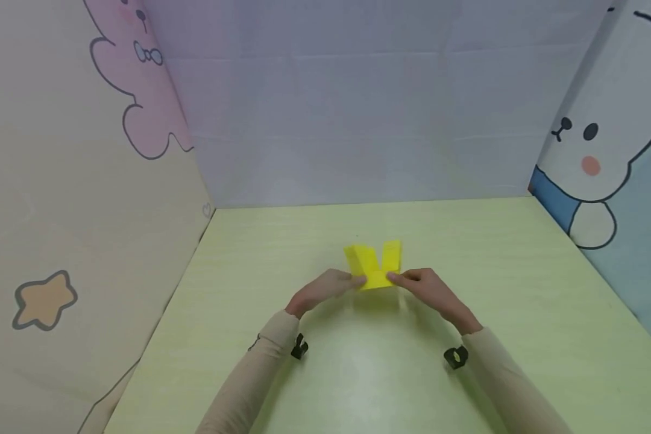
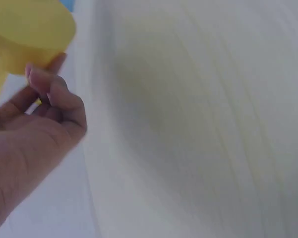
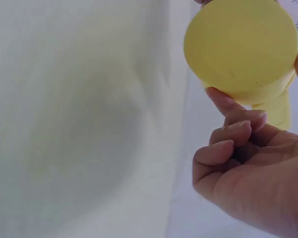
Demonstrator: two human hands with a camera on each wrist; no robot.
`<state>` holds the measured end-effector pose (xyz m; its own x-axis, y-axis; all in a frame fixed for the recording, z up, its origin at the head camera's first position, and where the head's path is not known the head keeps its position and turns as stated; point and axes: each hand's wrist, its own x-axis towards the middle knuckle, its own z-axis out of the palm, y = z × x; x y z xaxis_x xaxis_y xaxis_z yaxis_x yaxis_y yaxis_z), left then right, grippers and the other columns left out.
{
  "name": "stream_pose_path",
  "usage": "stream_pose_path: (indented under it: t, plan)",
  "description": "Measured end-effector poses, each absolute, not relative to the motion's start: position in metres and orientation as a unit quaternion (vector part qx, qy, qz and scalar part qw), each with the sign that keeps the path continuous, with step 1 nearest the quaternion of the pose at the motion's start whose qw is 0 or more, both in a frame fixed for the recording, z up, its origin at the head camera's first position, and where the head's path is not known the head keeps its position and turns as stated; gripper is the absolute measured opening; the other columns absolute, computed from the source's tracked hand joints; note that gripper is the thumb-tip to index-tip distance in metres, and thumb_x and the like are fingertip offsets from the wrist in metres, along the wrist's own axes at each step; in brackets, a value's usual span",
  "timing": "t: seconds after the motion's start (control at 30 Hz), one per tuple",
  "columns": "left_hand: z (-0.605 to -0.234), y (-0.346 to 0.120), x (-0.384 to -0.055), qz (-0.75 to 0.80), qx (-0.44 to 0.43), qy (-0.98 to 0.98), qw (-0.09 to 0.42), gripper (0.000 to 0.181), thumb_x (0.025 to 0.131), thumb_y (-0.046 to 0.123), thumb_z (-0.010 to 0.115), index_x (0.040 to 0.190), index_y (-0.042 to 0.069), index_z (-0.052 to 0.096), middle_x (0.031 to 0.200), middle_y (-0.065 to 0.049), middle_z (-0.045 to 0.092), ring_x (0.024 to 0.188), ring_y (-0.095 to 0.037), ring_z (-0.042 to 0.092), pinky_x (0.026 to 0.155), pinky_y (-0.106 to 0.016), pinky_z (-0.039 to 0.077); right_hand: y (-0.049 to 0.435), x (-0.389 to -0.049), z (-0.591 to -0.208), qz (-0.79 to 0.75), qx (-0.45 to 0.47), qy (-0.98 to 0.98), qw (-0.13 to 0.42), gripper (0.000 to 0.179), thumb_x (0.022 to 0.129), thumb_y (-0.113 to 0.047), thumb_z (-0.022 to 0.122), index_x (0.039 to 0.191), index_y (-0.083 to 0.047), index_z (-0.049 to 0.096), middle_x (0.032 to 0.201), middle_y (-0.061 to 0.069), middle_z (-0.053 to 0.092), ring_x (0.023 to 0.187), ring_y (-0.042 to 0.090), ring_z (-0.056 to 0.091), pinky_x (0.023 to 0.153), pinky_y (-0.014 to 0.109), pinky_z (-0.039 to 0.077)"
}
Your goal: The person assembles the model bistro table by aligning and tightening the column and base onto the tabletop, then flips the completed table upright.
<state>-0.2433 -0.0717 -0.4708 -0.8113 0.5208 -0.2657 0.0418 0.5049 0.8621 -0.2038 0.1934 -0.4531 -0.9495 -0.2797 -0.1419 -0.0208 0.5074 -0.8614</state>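
Note:
A piece of yellow folded paper (image 1: 377, 280) is held up above the table in the head view, with two upright flaps at its far side. My left hand (image 1: 327, 287) pinches its left side, thumb on top. On the opposite side my right hand (image 1: 433, 290) pinches it the same way. From below, the right wrist view shows a smooth, rounded yellow underside (image 3: 240, 47), with index finger and thumb at its edge and the other fingers curled in. The left wrist view catches only part of the yellow paper (image 2: 32, 25) in its upper left corner.
The pale yellow-green table (image 1: 347, 386) spreads out beneath both hands. A plain light curtain (image 1: 358, 120) hangs behind it, and cartoon-printed cloth walls stand at left and right. A small black mount (image 1: 456, 357) sits at the right wrist, another (image 1: 299, 347) at the left.

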Motion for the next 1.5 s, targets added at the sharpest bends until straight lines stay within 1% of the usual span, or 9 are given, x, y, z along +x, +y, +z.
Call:
stream_pose_path:
  t: [0.07,0.17,0.3,0.43,0.63,0.87,1.03,1.27,1.5]
  plan:
    - [-0.464,-0.067,-0.241,0.485,0.128,0.823,0.265,0.079,0.076,0.077,0.052,0.116,0.010,0.065,0.111,0.000,0.062,0.103,-0.023,0.057,0.091,-0.048,0.040,0.193,-0.205,-0.444,-0.486,-0.064,0.861,0.131,0.055,0.087,-0.061,0.054,0.068,-0.009,0.058,0.066,-0.005,0.047,0.065,0.016,0.044,0.066,0.033,0.038]
    - [-0.453,-0.060,-0.241,0.497,0.074,0.823,0.264,0.086,0.072,0.084,0.047,0.107,0.008,0.067,0.089,0.000,0.060,0.083,-0.019,0.055,0.078,-0.040,0.044,0.191,-0.212,-0.434,-0.475,-0.033,0.867,0.145,0.066,0.086,-0.068,0.049,0.057,-0.009,0.044,0.055,-0.001,0.026,0.052,0.016,0.025,0.054,0.030,0.027]
    - [-0.441,-0.056,-0.247,0.501,0.043,0.818,0.278,0.085,0.072,0.086,0.041,0.085,0.007,0.070,0.062,0.001,0.036,0.054,-0.013,0.032,0.052,-0.028,0.027,0.193,-0.224,-0.425,-0.488,-0.035,0.853,0.183,0.074,0.088,-0.069,0.043,0.065,-0.002,0.065,0.052,0.000,0.038,0.047,0.013,0.028,0.046,0.025,0.025]
    - [-0.439,-0.057,-0.258,0.502,0.053,0.803,0.317,0.089,0.076,0.085,0.034,0.082,0.006,0.074,0.058,0.003,0.031,0.050,-0.012,0.024,0.048,-0.027,0.018,0.195,-0.236,-0.423,-0.532,-0.035,0.813,0.233,0.078,0.087,-0.069,0.045,0.069,0.004,0.068,0.052,0.001,0.038,0.044,0.012,0.025,0.042,0.023,0.022]
    - [-0.440,-0.057,-0.266,0.485,0.086,0.791,0.364,0.087,0.085,0.079,0.024,0.088,0.007,0.072,0.061,-0.004,0.045,0.048,-0.012,0.025,0.047,-0.027,0.016,0.198,-0.245,-0.427,-0.564,-0.007,0.775,0.286,0.074,0.086,-0.068,0.048,0.067,0.001,0.065,0.052,0.000,0.038,0.044,0.012,0.024,0.042,0.024,0.021]
    - [-0.438,-0.058,-0.274,0.476,0.090,0.776,0.403,0.090,0.089,0.075,0.023,0.083,-0.001,0.072,0.052,0.004,0.031,0.045,-0.008,0.018,0.044,-0.024,0.014,0.200,-0.246,-0.434,-0.584,0.009,0.747,0.318,0.071,0.090,-0.065,0.043,0.066,-0.002,0.065,0.053,-0.001,0.038,0.045,0.010,0.023,0.043,0.023,0.021]
    - [-0.445,-0.061,-0.280,0.495,0.074,0.752,0.428,0.086,0.092,0.070,0.023,0.087,-0.002,0.069,0.051,0.005,0.030,0.045,-0.007,0.018,0.043,-0.023,0.016,0.198,-0.248,-0.440,-0.587,0.010,0.742,0.323,0.069,0.094,-0.061,0.039,0.066,-0.003,0.065,0.053,-0.002,0.037,0.044,0.010,0.022,0.042,0.023,0.020]
    - [-0.460,-0.062,-0.290,0.513,0.050,0.743,0.427,0.085,0.092,0.070,0.022,0.080,0.002,0.071,0.051,0.006,0.032,0.044,-0.006,0.023,0.043,-0.022,0.018,0.196,-0.254,-0.445,-0.594,0.016,0.739,0.317,0.068,0.099,-0.053,0.037,0.072,0.004,0.063,0.053,-0.003,0.038,0.045,0.010,0.023,0.043,0.022,0.021]
    - [-0.459,-0.065,-0.293,0.508,0.046,0.754,0.414,0.090,0.091,0.071,0.021,0.092,-0.003,0.071,0.052,0.006,0.029,0.044,-0.007,0.022,0.044,-0.023,0.019,0.195,-0.258,-0.445,-0.603,0.024,0.733,0.314,0.065,0.100,-0.051,0.037,0.073,0.002,0.063,0.055,-0.003,0.040,0.046,0.009,0.025,0.044,0.022,0.022]
